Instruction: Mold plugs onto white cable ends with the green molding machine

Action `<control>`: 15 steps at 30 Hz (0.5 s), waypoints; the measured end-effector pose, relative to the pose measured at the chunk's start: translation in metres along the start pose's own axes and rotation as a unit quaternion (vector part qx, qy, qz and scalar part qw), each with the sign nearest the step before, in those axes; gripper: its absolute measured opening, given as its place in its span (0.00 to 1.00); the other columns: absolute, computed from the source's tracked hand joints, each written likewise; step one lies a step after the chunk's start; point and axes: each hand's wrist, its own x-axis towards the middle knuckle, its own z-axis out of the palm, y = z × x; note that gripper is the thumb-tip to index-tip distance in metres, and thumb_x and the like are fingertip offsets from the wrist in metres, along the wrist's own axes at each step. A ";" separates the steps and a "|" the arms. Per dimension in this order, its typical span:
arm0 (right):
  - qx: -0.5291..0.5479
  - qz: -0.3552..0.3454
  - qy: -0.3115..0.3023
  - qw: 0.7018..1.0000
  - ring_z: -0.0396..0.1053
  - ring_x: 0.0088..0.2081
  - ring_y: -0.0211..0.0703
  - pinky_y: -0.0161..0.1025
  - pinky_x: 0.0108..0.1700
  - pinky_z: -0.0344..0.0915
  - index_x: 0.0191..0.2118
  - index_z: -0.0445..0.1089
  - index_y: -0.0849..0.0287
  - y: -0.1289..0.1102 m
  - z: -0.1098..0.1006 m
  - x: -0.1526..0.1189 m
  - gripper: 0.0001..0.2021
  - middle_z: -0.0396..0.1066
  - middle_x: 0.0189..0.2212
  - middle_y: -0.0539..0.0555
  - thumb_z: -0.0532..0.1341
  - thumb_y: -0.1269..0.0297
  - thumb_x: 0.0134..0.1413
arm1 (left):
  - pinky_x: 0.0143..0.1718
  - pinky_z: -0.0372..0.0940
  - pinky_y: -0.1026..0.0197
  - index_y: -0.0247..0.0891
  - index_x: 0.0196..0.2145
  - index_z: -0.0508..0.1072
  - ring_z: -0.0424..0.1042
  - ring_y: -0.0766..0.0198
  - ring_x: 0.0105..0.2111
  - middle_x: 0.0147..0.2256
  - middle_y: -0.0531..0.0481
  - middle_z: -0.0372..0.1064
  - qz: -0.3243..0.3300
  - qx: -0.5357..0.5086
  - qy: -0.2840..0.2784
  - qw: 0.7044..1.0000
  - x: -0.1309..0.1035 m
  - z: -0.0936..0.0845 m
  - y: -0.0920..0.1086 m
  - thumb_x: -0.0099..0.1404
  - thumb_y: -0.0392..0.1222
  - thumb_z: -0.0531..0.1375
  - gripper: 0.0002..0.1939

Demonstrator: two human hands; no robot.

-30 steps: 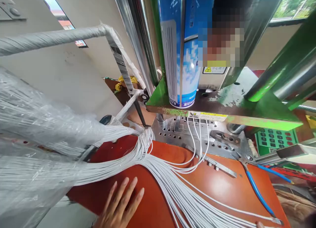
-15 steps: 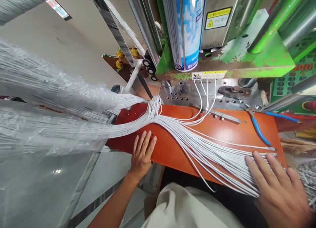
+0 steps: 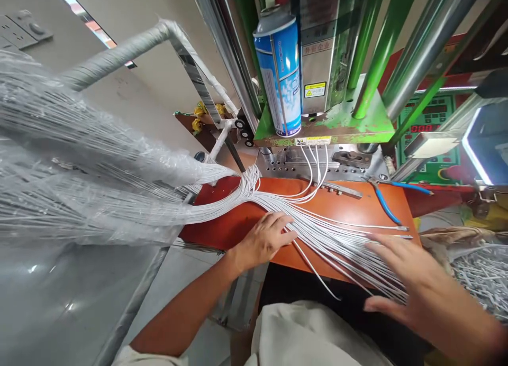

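A fan of thin white cables [image 3: 333,236] spreads across the orange-red board [image 3: 222,223], running from a knotted loop [image 3: 249,181] of the same cables. At the left edge of this fan lies my left hand [image 3: 270,234], fingers slightly bent and thumb apart, touching the cables. My right hand [image 3: 416,276] is over their loose ends at the right, fingers and thumb spread, slightly blurred. Whether it touches them I cannot tell. Several cables curve up to the green press [image 3: 325,130], where their ends are hidden under its plate.
Blue-handled pliers [image 3: 384,202] and a metal bar [image 3: 343,190] lie on the board. A blue spray can [image 3: 281,80] stands on the press plate. Plastic-wrapped cable bundles [image 3: 99,149] fill the left. White scraps [image 3: 482,273] fill a bag at right.
My left hand has moved right from the board's front edge onto the cables. My right hand has shifted back from the cable ends, thumb now spread. The view has tilted up and right.
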 end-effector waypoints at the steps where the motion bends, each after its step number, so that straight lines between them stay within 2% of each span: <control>1: 0.020 0.002 -0.006 1.000 0.69 0.53 0.64 0.58 0.51 0.67 0.59 0.66 0.50 -0.015 0.002 0.012 0.37 0.68 0.57 0.63 0.66 0.32 0.51 | 0.57 0.65 0.50 0.41 0.45 0.75 0.65 0.53 0.56 0.55 0.43 0.67 0.014 0.007 -0.014 1.000 0.008 0.000 -0.002 0.70 0.32 0.59 0.09; 4: 0.039 0.023 -0.031 0.998 0.69 0.42 0.55 0.50 0.41 0.68 0.47 0.67 0.54 -0.040 0.015 0.052 0.25 0.70 0.45 0.60 0.62 0.37 0.60 | 0.49 0.65 0.54 0.39 0.42 0.73 0.66 0.56 0.48 0.47 0.44 0.68 0.033 0.013 -0.052 0.998 0.020 0.002 -0.007 0.72 0.34 0.57 0.05; 7: -0.012 0.075 0.016 0.997 0.67 0.43 0.58 0.52 0.44 0.67 0.44 0.66 0.57 -0.026 0.026 0.088 0.23 0.68 0.43 0.62 0.55 0.39 0.67 | 0.44 0.62 0.56 0.37 0.43 0.71 0.65 0.58 0.42 0.41 0.46 0.68 0.034 0.004 -0.072 0.997 0.020 0.004 -0.012 0.75 0.39 0.55 0.06; 9: -0.023 0.099 0.019 0.995 0.68 0.44 0.60 0.52 0.44 0.66 0.43 0.64 0.58 -0.012 0.030 0.108 0.25 0.68 0.41 0.63 0.52 0.37 0.67 | 0.44 0.61 0.55 0.37 0.40 0.71 0.64 0.58 0.41 0.41 0.46 0.68 0.029 -0.004 -0.066 0.997 0.021 0.008 -0.016 0.76 0.40 0.54 0.08; 12: 0.032 0.093 -0.091 0.991 0.71 0.38 0.56 0.46 0.37 0.64 0.42 0.62 0.56 -0.013 0.034 0.130 0.30 0.70 0.38 0.59 0.59 0.30 0.57 | 0.44 0.61 0.55 0.36 0.37 0.70 0.64 0.57 0.42 0.39 0.45 0.68 0.009 -0.038 -0.020 0.999 0.028 0.019 -0.021 0.77 0.42 0.53 0.12; 14: 0.057 0.100 -0.165 0.980 0.70 0.33 0.52 0.43 0.32 0.60 0.41 0.62 0.56 -0.023 0.038 0.140 0.30 0.71 0.35 0.57 0.66 0.33 0.51 | 0.43 0.62 0.55 0.36 0.36 0.69 0.65 0.57 0.41 0.37 0.45 0.68 -0.018 -0.074 0.023 0.997 0.037 0.027 -0.024 0.77 0.43 0.51 0.13; 15: 0.068 0.107 -0.182 0.975 0.69 0.30 0.50 0.42 0.31 0.58 0.40 0.63 0.56 -0.025 0.041 0.144 0.26 0.71 0.33 0.55 0.67 0.38 0.53 | 0.43 0.63 0.55 0.36 0.36 0.69 0.65 0.57 0.40 0.36 0.45 0.68 -0.034 -0.094 0.044 0.994 0.043 0.030 -0.025 0.78 0.44 0.51 0.14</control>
